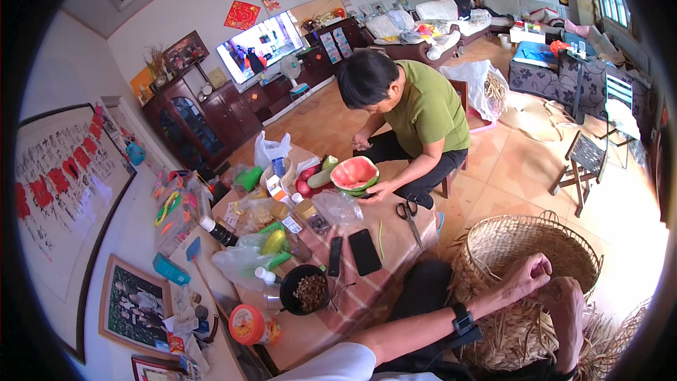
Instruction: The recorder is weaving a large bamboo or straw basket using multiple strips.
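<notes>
A large woven straw basket (pixel 486 250) stands on the floor at my right, its braided rim and a loop handle showing at the far side. Above its opening is my left hand (pixel 527 275), closed with the fingertips pressed together; a black watch is on that wrist. Close beside it, over the basket's near right side, my right hand (pixel 564 300) is also closed, fingers curled inward. Whatever they pinch, if anything, is too small to make out. Loose straw strands (pixel 599 349) hang and lie around the basket's lower right.
Across the table (pixel 416 215) a person in a green shirt (pixel 430 102) holds a hollowed watermelon half (pixel 355 173). Scissors (pixel 409 222), a black phone (pixel 364 252), a remote (pixel 336 255) and a dark bowl (pixel 305 289) lie nearer. A folding stool (pixel 582 166) stands beyond the basket.
</notes>
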`<state>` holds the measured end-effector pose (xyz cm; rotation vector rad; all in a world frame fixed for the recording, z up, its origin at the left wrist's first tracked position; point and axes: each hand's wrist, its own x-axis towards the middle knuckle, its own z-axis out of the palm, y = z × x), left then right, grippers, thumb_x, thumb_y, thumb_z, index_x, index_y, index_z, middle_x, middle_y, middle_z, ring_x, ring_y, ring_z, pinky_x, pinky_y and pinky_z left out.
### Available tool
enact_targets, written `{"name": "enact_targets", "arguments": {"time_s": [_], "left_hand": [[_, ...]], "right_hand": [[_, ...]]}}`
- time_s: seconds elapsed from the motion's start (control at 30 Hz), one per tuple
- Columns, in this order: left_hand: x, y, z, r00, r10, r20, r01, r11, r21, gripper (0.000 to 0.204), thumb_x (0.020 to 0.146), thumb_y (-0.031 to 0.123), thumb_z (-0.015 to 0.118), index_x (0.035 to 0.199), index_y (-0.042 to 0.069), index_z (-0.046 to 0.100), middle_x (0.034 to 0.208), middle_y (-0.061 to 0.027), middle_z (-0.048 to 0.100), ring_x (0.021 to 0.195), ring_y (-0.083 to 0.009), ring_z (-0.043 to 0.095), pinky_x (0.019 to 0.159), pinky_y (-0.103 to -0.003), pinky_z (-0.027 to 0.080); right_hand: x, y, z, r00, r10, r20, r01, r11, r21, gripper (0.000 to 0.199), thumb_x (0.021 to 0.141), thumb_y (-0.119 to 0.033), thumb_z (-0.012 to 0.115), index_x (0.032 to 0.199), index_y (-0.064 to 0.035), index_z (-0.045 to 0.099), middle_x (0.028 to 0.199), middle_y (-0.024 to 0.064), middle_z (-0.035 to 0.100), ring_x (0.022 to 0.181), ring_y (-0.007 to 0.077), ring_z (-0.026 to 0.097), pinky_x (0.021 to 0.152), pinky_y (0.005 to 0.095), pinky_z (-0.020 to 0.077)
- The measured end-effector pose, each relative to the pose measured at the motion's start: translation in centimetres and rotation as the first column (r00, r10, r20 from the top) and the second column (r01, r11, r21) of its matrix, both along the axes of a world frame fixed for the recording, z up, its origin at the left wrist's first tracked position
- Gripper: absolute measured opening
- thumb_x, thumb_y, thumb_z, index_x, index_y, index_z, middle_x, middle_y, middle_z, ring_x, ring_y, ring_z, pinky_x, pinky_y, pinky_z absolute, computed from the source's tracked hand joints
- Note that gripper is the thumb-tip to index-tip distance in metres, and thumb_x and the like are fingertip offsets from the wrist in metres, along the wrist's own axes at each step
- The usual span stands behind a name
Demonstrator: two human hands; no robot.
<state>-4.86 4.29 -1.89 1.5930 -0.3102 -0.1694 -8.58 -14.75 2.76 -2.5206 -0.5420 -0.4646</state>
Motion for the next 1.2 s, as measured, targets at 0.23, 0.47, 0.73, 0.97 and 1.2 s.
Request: {"name": "enact_targets", "arguments": {"time_s": [0.23, 0.47, 0.73, 0.97, 1.2], "left_hand": [[-4.9, 2.2, 2.2, 0.945, -0.004, 0.326, -0.195, 0.794, 0.576, 0.044, 0.084, 0.016, 0.082, 0.111, 0.001, 0.05, 0.095, -0.0223, 0.067, 0.096, -0.0423, 0.068, 0.08, -0.05, 0.052], [-4.8, 1.5, 1.5, 0.976, -0.096, 0.197, 0.013, 0.923, 0.385, 0.035, 0.08, 0.012, 0.081, 0.099, 0.005, 0.052, 0.074, -0.015, 0.063, 0.074, -0.0386, 0.067, 0.066, -0.049, 0.048], [-4.9, 0.4, 0.7, 0.961, 0.005, 0.276, -0.119, 0.91, 0.398, 0.031, 0.079, 0.01, 0.079, 0.1, 0.005, 0.056, 0.074, -0.0155, 0.065, 0.075, -0.0381, 0.069, 0.065, -0.05, 0.049], [-4.3, 0.0, 0.2, 0.96, -0.061, 0.274, -0.092, 0.853, 0.513, 0.031, 0.074, 0.011, 0.081, 0.096, 0.002, 0.062, 0.077, -0.0175, 0.068, 0.079, -0.0401, 0.069, 0.07, -0.052, 0.05], [-3.4, -0.1, -2.1, 0.919, -0.123, 0.374, -0.062, 0.893, 0.446, 0.032, 0.074, 0.012, 0.083, 0.097, -0.001, 0.066, 0.078, -0.0199, 0.068, 0.085, -0.0413, 0.069, 0.076, -0.051, 0.051]], "right_hand": [[2.7, -1.4, -1.0, 0.832, 0.124, -0.541, 0.017, 0.968, 0.249, 0.019, 0.074, -0.003, 0.081, 0.09, 0.005, 0.076, 0.074, 0.0153, 0.07, 0.07, 0.0154, 0.068, 0.064, 0.0344, 0.0517], [8.5, -5.5, -7.7, 0.971, -0.097, 0.218, 0.133, 0.979, -0.157, 0.018, 0.086, -0.008, 0.071, 0.079, 0.0015, 0.057, 0.063, 0.0089, 0.053, 0.058, 0.0159, 0.056, 0.052, 0.041, 0.0413], [9.5, -7.3, -7.9, 0.801, 0.239, -0.548, 0.37, 0.522, 0.769, 0.026, 0.097, -0.014, 0.069, 0.119, -0.0003, 0.065, 0.096, 0.0085, 0.068, 0.074, 0.0199, 0.067, 0.058, 0.0366, 0.0526], [12.2, -11.0, -9.1, 0.989, -0.145, 0.016, 0.146, 0.973, -0.182, 0.043, 0.085, 0.008, 0.06, 0.128, 0.0012, 0.064, 0.132, 0.0241, 0.062, 0.114, 0.0422, 0.063, 0.093, 0.0437, 0.0575], [12.7, -25.2, -12.8, 0.907, -0.366, 0.209, 0.412, 0.874, -0.256, 0.088, 0.081, 0.014, 0.057, 0.163, -0.0079, 0.033, 0.152, 0.0247, 0.051, 0.135, 0.0395, 0.055, 0.113, 0.0457, 0.0462]]}}
